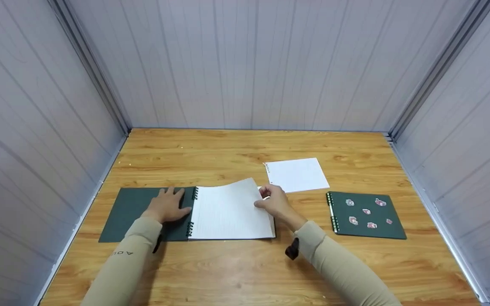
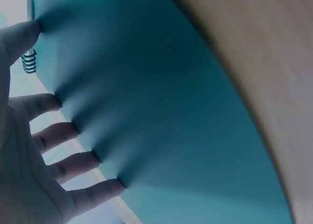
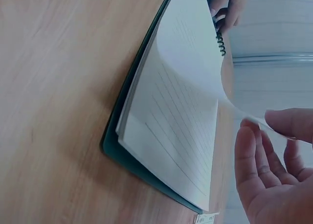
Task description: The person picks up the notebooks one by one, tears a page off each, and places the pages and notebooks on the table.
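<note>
An open spiral notebook [image 1: 223, 214] with lined white pages lies on the wooden table, its dark green cover [image 1: 122, 212] folded out to the left. My left hand [image 1: 167, 206] rests on that cover near the coil, fingers spread; the left wrist view shows the fingertips touching it. At the right side my right hand [image 1: 277, 204] pinches the upper corner of a page [image 1: 245, 191] between thumb and fingers. In the right wrist view the page [image 3: 190, 72] curves up off the ones below, and my right hand [image 3: 274, 165] holds its edge.
A loose white sheet [image 1: 298, 175] with punched holes along its left edge lies behind my right hand. To the right is a closed green spiral notebook [image 1: 366, 215] with several stickers. Pale panel walls [image 1: 236, 63] enclose the table [image 1: 228, 272] at the back and sides.
</note>
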